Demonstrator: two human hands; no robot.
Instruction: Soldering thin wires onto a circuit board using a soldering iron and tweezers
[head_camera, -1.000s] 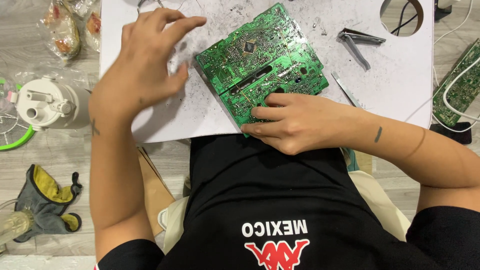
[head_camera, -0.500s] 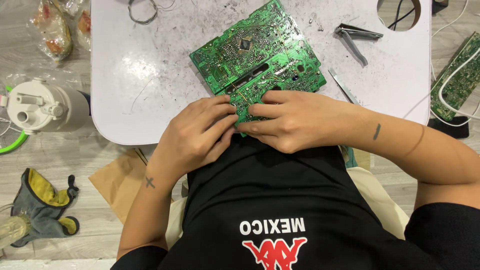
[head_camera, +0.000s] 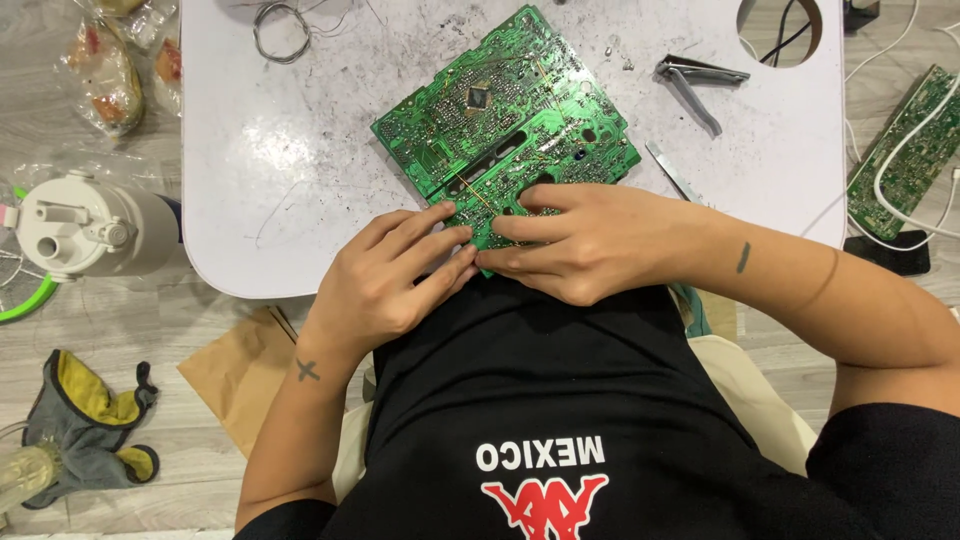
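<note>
My left hand and my right hand both pinch the near corner of the green circuit board, fingertips pressed together on its edge. The board lies flat near the middle of the white surface, turned at an angle, with that near corner at the surface's edge, just above my lap.

I judge the main risk to be the grip itself. The corner is thin and studded with solder points, so a hard pull could make my fingers slip or get pricked. Since only one corner is held, the far end is free to pivot, and a sideways tug could swing the board right into the metal clipper or the thin metal strip, both just beside its right edge. Bending the corner too sharply might crack it.

At the far left of the surface lies a wire ring, well apart from my hands. A second circuit board with a white cable sits off to the right. On the floor to the left are a white jug, a grey and yellow glove, snack bags and brown paper. Nothing lies between my hands and the board.
</note>
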